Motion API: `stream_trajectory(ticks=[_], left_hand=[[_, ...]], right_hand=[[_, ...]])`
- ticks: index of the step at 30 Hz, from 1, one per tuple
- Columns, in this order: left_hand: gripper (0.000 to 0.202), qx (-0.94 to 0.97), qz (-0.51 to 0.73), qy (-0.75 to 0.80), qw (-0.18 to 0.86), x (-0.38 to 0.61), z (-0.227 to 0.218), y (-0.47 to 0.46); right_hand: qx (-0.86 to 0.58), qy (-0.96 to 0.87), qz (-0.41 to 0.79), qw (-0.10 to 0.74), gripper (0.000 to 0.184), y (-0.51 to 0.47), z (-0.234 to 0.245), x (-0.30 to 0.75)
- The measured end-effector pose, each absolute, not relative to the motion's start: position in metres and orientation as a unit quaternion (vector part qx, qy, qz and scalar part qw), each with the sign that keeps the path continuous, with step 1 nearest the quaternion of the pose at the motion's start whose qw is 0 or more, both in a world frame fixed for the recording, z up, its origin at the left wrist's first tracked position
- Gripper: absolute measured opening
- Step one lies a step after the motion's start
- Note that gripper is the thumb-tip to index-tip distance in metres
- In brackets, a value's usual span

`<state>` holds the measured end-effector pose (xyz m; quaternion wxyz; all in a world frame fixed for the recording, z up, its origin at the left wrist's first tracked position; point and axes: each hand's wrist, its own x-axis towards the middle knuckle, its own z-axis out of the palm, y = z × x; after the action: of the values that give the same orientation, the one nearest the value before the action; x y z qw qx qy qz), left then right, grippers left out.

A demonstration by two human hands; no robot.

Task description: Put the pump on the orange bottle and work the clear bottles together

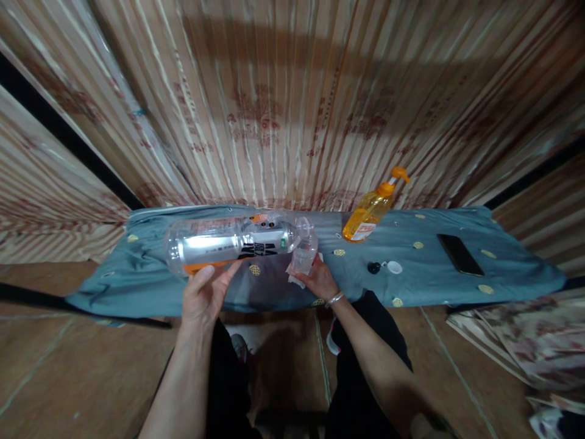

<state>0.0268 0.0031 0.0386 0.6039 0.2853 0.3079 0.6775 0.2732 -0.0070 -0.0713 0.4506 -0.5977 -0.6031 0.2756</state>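
Currently, the left hand [205, 296] is holding a large silver-labelled plastic bottle [223, 242] sideways over the cloth-covered counter [432, 283], fingers spread wide against its near underside. The right hand [320, 280] is gripping a small clear container [305, 245], fingers closed around its lower part, by the bottle's neck; contact cannot be told. An orange pump bottle [367, 214] is standing rightward; a black smartphone [459, 254] is lying beyond.

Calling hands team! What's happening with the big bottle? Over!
Left hand holding large bottle sideways. Right hand holding small clear container at the large bottle's neck end. Orange pump bottle off right, not in the way.
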Motion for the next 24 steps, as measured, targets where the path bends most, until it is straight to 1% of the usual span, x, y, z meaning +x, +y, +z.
stream_trajectory(ticks=[9, 17, 21, 24], left_hand=[[0.074, 0.293, 0.673, 0.308, 0.605, 0.0246, 0.0372, 0.0039], [0.067, 0.289, 0.677, 0.319, 0.597, 0.0247, 0.0352, 0.0037], [0.068, 0.296, 0.671, 0.326, 0.596, 0.0233, 0.0332, 0.0043], [0.067, 0.291, 0.672, 0.330, 0.596, 0.0234, 0.0336, 0.0042]], right_hand=[[-0.604, -0.591, 0.279, 0.457, 0.076, -0.0082, -0.0731, 0.2723], [-0.607, -0.600, 0.252, 0.457, 0.072, -0.0075, -0.0751, 0.2721], [-0.601, -0.605, 0.259, 0.454, 0.063, -0.0079, -0.0746, 0.2725], [-0.602, -0.603, 0.256, 0.456, 0.061, -0.0084, -0.0740, 0.2718]])
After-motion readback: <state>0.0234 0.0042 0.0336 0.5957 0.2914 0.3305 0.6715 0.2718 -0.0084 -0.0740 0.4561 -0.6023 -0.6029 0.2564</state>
